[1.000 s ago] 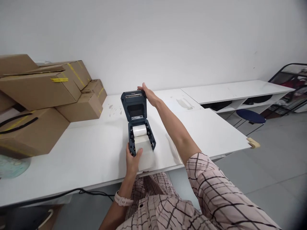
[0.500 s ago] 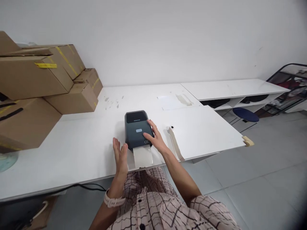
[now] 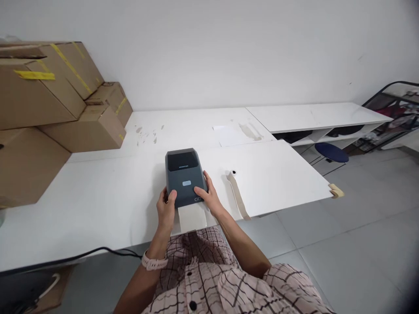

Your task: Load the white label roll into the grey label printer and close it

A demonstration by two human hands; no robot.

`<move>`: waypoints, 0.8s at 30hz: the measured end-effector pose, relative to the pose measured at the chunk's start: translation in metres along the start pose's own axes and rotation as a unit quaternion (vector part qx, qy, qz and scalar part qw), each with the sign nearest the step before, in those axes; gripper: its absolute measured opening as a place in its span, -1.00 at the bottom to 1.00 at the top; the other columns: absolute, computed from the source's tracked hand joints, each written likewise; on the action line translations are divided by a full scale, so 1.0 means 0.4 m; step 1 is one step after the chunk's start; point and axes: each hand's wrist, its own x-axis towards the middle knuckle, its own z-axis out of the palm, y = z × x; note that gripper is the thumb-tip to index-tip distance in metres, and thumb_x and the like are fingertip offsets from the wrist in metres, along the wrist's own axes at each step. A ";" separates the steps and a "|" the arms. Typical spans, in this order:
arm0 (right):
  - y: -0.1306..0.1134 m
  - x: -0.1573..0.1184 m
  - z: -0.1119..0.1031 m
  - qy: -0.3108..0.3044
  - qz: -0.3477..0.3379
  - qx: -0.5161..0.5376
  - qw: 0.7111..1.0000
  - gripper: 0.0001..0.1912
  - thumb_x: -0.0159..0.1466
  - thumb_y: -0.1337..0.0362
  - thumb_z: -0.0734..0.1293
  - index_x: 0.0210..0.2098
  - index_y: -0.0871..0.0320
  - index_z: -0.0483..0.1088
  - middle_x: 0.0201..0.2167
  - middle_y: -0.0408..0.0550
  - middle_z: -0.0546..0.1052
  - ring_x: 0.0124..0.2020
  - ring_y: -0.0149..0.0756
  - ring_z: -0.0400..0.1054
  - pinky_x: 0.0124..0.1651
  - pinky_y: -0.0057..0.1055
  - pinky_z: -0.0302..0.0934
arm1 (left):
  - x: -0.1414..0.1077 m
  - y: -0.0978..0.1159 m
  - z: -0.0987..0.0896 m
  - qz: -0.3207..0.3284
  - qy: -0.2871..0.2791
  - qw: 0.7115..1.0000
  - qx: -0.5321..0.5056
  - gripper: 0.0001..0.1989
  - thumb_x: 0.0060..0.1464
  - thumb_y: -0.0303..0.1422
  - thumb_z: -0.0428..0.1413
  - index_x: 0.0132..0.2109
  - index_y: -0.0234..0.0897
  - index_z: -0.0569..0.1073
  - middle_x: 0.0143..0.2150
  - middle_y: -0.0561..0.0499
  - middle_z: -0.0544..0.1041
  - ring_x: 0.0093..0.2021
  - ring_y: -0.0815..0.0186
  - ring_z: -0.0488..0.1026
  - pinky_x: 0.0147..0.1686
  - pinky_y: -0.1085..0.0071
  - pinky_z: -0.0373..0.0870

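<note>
Dark blue-grey, a boxy plastic printer (image 3: 178,176) points lengthwise away from the person (image 3: 209,283), held between half-curled left hand (image 3: 166,213) and right hand (image 3: 212,201), thumbs (image 3: 172,196) on top.

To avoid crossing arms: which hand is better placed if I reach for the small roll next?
Right, I'd judge: the right hand holds the printer on the side nearer the small roll; the left hand would have to cross over.

Open table (image 3: 124,187) separates printer (image 3: 186,176) and boxes (image 3: 88,131); a paper strip (image 3: 239,196) obstructs the printer's right.
</note>
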 end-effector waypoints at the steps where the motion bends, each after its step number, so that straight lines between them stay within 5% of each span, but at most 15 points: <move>1: 0.003 0.000 0.002 0.005 -0.006 0.003 1.000 -0.02 0.13 0.05 0.48 0.40 -0.12 -0.07 0.38 -0.10 0.15 0.34 -0.06 0.11 0.37 -0.03 0.04 | 0.005 0.000 0.001 0.004 0.006 1.000 -0.001 -0.37 -0.03 -0.07 0.23 0.13 -0.34 0.41 0.09 -0.21 0.51 0.04 0.07 0.48 0.02 0.19 0.42; 6: 0.009 0.004 0.003 0.016 0.001 0.003 1.000 0.03 0.08 0.05 0.51 0.40 -0.10 -0.07 0.35 -0.05 0.19 0.34 -0.05 0.12 0.36 -0.02 0.05 | -0.019 -0.008 -0.005 0.001 -0.008 1.000 -0.001 -0.33 0.02 -0.03 0.20 0.19 -0.29 0.33 0.20 -0.21 0.42 0.15 0.11 0.41 0.08 0.26 0.37; 9: 0.006 0.003 0.004 0.024 0.003 0.009 1.000 0.05 0.08 0.04 0.51 0.40 -0.09 -0.08 0.34 -0.04 0.21 0.33 -0.05 0.15 0.35 -0.02 0.07 | -0.092 -0.031 -0.021 -0.010 0.054 0.998 0.036 -0.22 -0.04 -0.03 0.26 0.25 -0.19 0.21 0.30 -0.18 0.29 0.21 0.19 0.35 0.01 0.39 0.39; 11: 0.005 0.001 0.008 0.022 -0.002 0.015 1.000 0.03 0.09 0.03 0.50 0.40 -0.07 -0.07 0.34 -0.04 0.21 0.31 -0.04 0.18 0.34 -0.02 0.10 | -0.146 -0.045 -0.031 -0.037 0.065 0.996 0.046 -0.30 -0.06 -0.02 0.26 0.17 -0.20 0.27 0.19 -0.16 0.39 0.07 0.24 0.44 -0.15 0.45 0.43; 15: 0.008 -0.003 0.014 0.024 -0.015 -0.005 1.000 -0.04 0.13 0.01 0.47 0.39 -0.01 -0.02 0.37 -0.02 0.16 0.34 -0.06 0.13 0.35 -0.08 0.09 | -0.202 -0.032 -0.035 -0.216 -0.144 0.966 -0.009 -0.52 -0.17 -0.04 0.32 -0.21 -0.31 0.45 -0.33 -0.05 0.53 -0.46 0.36 0.46 -0.58 0.49 0.28; 19: -0.004 -0.013 0.018 0.038 -0.051 -0.105 0.992 -0.14 0.22 0.00 0.37 0.38 0.07 -0.02 0.38 0.06 0.14 0.34 -0.06 0.12 0.34 -0.06 0.10 | -0.201 0.016 -0.025 -0.197 -0.191 0.961 -0.029 -0.59 -0.24 -0.11 0.37 -0.42 -0.33 0.41 -0.59 0.09 0.41 -0.65 0.49 0.28 -0.64 0.53 0.16; 21: -0.028 -0.025 0.022 0.061 -0.138 -0.231 0.961 -0.25 0.27 0.05 0.32 0.36 0.08 0.02 0.37 0.07 0.15 0.37 -0.04 0.05 0.35 0.01 0.05 | -0.201 0.028 -0.028 -0.162 -0.194 0.968 0.003 -0.58 -0.22 -0.08 0.34 -0.44 -0.33 0.41 -0.59 0.06 0.43 -0.66 0.48 0.28 -0.63 0.51 0.17; 24: -0.073 -0.047 0.037 0.044 -0.310 -0.430 0.847 -0.45 0.34 0.23 0.24 0.31 0.05 0.12 0.23 0.00 0.37 0.38 -0.11 -0.01 0.40 0.03 -0.11 | -0.199 0.020 -0.051 -0.134 -0.216 0.965 0.066 -0.57 -0.15 0.00 0.27 -0.46 -0.33 0.43 -0.58 0.01 0.46 -0.64 0.42 0.31 -0.63 0.49 0.19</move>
